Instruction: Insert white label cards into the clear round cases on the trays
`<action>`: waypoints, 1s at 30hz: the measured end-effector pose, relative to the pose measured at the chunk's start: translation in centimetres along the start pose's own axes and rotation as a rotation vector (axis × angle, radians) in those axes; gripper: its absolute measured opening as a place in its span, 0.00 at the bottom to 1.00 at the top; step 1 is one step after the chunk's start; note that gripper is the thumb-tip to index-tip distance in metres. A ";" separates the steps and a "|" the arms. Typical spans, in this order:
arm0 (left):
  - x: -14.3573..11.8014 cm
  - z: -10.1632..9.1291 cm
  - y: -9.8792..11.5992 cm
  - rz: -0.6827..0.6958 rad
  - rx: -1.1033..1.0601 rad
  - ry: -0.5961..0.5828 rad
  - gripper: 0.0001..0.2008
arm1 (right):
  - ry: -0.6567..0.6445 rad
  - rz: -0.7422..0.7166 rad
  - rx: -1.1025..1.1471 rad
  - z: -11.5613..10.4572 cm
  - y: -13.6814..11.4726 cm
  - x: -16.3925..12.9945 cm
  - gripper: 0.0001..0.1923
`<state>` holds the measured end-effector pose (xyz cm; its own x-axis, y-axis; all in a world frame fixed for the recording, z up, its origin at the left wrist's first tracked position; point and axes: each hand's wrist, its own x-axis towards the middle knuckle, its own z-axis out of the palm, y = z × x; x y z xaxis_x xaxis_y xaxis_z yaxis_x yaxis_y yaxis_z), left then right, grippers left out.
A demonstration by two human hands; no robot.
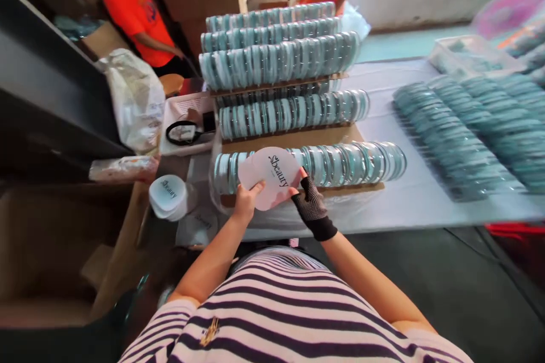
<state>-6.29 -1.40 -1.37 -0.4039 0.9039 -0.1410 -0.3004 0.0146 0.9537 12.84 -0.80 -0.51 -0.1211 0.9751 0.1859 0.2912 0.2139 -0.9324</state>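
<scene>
My left hand (247, 199), bare, pinches the lower left edge of a pale pink rounded sheet (270, 176) printed with "beauty" in black. A second rounded edge shows behind it, so more than one may be held. My right hand (310, 201), in a black mesh fingerless glove, grips the sheet's right edge. Just behind it runs the front row of clear and teal round discs (349, 164), packed upright on edge. To the left of my hands, a stack of similar printed sheets (167, 195) stands at the table's corner.
Further rows of discs (276, 59) rise at the back, with a cardboard sheet (293, 139) below. More teal rows (460, 130) cover the right side. A white bin (187, 144) holds black tape. A cardboard box (123, 261) sits lower left; a person in orange (136, 17) is behind.
</scene>
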 end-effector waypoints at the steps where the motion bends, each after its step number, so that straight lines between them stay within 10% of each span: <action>1: 0.2 0.4 -0.3 -0.009 0.006 -0.009 0.23 | 0.066 -0.043 -0.072 -0.2 -0.3 -0.4 0.35; 9: -1.3 6.9 -2.5 -0.040 0.035 -0.128 0.23 | 0.289 0.252 0.284 -2.3 -0.3 -0.8 0.20; 13: -1.7 11.6 -2.1 -0.063 -0.074 -0.094 0.25 | 0.713 0.260 0.295 -11.5 1.6 1.2 0.19; 17: -0.1 18.2 -1.3 -0.124 -0.233 -0.096 0.23 | 0.974 0.243 -0.280 -24.1 4.5 0.0 0.20; 22: 2.2 29.2 -1.6 -0.130 -0.354 -0.205 0.18 | 0.663 0.338 -0.932 -31.7 7.8 -3.6 0.22; 26: 3.6 37.3 -3.2 -0.232 -0.461 -0.352 0.18 | 0.419 0.312 -1.098 -31.9 8.0 -4.0 0.23; 30: 5.0 40.8 -5.5 -0.459 -0.479 -0.289 0.14 | 0.210 0.332 -1.138 -31.7 7.3 -1.7 0.21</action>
<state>28.61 20.47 3.49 0.0784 0.9295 -0.3603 -0.7576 0.2905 0.5846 45.28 1.02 2.21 0.2444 0.9604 0.1338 0.9622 -0.2231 -0.1565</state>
